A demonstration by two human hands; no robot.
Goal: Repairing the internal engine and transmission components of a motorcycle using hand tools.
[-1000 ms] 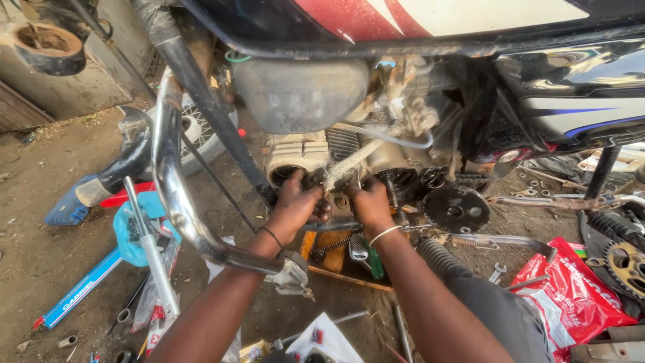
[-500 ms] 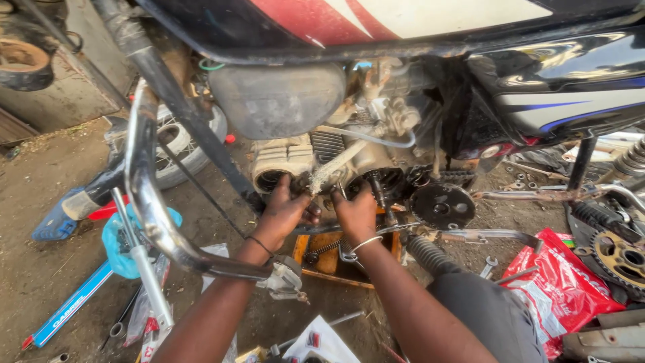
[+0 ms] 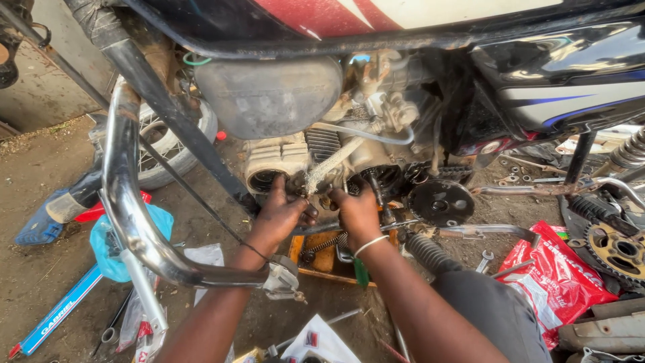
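Under the motorcycle engine (image 3: 336,158), left hand (image 3: 279,215) and right hand (image 3: 356,212), each grip closed on its underside.

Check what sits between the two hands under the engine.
In the head view, a pale metal bar slants down between the left hand and right hand.
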